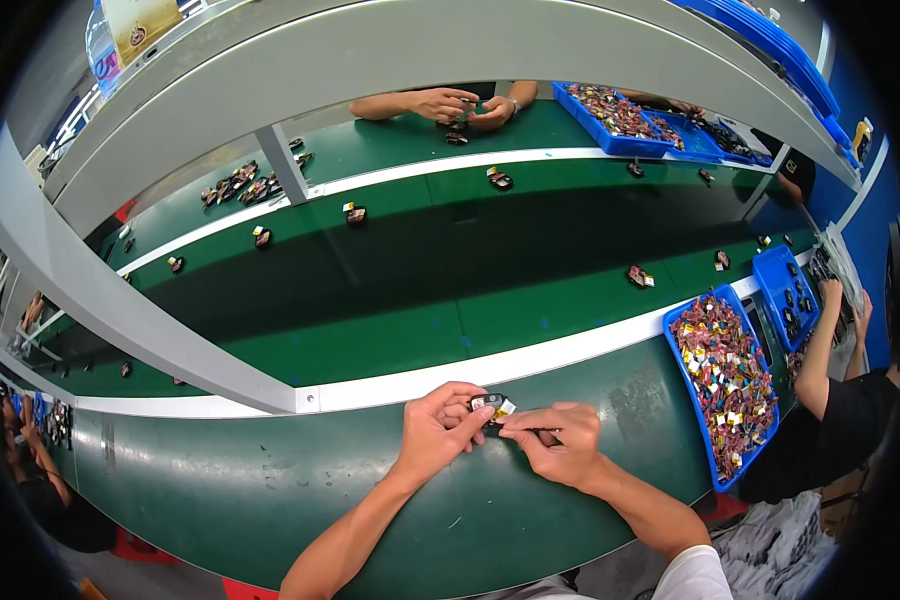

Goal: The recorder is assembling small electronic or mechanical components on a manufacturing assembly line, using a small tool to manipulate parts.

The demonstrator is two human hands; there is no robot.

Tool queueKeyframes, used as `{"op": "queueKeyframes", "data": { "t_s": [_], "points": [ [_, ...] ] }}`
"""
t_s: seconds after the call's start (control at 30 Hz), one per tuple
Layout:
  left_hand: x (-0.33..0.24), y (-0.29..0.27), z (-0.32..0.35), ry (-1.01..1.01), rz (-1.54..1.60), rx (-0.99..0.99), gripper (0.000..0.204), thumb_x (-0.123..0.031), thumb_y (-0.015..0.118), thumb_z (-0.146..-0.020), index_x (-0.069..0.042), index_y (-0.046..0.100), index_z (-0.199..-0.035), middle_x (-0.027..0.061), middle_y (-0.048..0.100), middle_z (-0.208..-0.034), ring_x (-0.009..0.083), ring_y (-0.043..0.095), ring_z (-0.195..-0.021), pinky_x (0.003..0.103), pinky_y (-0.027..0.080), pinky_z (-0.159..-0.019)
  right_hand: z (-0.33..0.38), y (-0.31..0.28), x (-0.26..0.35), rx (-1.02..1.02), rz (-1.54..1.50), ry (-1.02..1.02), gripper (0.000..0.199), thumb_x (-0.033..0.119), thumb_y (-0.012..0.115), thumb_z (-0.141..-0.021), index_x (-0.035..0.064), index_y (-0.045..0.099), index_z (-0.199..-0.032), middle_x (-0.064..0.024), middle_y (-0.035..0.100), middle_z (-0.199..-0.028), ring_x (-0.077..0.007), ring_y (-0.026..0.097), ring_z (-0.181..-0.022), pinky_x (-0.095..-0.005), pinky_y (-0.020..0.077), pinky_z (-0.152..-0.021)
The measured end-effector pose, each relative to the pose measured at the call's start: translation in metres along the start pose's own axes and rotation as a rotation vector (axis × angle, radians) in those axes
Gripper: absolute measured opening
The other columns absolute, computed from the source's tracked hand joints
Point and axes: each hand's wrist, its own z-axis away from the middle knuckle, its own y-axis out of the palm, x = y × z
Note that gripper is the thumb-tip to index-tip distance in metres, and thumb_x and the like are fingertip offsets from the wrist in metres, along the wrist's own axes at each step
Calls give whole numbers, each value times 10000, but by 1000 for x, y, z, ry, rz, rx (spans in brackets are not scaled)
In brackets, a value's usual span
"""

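The left hand (436,430) grasps a small black part (486,401) with a yellow-and-white label, between thumb and fingers. The right hand (566,438) is closed in a pinch on a slim dark object (548,432), its fingertips at the part's lower right side; the object's kind cannot be determined. The part is held above the green surface (300,470), near a white rail (530,366). To the right, a blue tray (697,420) contains many reddish wired pieces (725,380); a smaller blue tray (767,268) lies just beyond. Past the rail, labelled black parts (357,215) lie spaced along a green belt (390,350). Opposite, another person's hands (450,104) are at work.
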Motion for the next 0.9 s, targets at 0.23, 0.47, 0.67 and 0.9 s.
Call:
{"op": "queueKeyframes", "data": {
  "t_s": [0.23, 0.47, 0.67, 0.9],
  "points": [
    [4, -3, -2, -12, -23, -17, 184, -11, 701, -921, 57, 649, -1085, 59, 690, -809, 79, 634, -606, 216, 474, -477, 0, 3, -1, 11, 22, 0, 132, 14, 820, -723, 91, 766, -816, -9, 766, -783, -108, 552, -428, -241, 382, -445],
    [5, 2, -3, -36, -131, -7, 169, 31, 673, -920, 74, 637, -1079, 90, 691, -821, 110, 648, -597, 222, 484, -467, 7, 5, -9, -26, 13, -23, 144, 13, 825, -716, 93, 758, -815, -9, 738, -722, -132, 529, -414, -255, 388, -446],
    [5, 5, -3, 30, -52, -151, 149, 31, 675, -907, 63, 641, -1049, 93, 682, -797, 109, 639, -580, 221, 469, -454, 7, 9, -14, -108, -54, 51, 128, 49, 837, -744, 91, 756, -834, 4, 622, -570, -114, 431, -394, -254, 347, -428],
    [-25, -5, -51, 40, -37, -280, 167, -16, 651, -927, 88, 612, -1052, 123, 674, -808, 156, 654, -586, 247, 509, -478, 7, 6, -28, -288, -182, 196, 83, -32, 798, -787, -14, 734, -838, -44, 746, -853, -26, 437, -456, -215, 351, -455]
  ]
}}
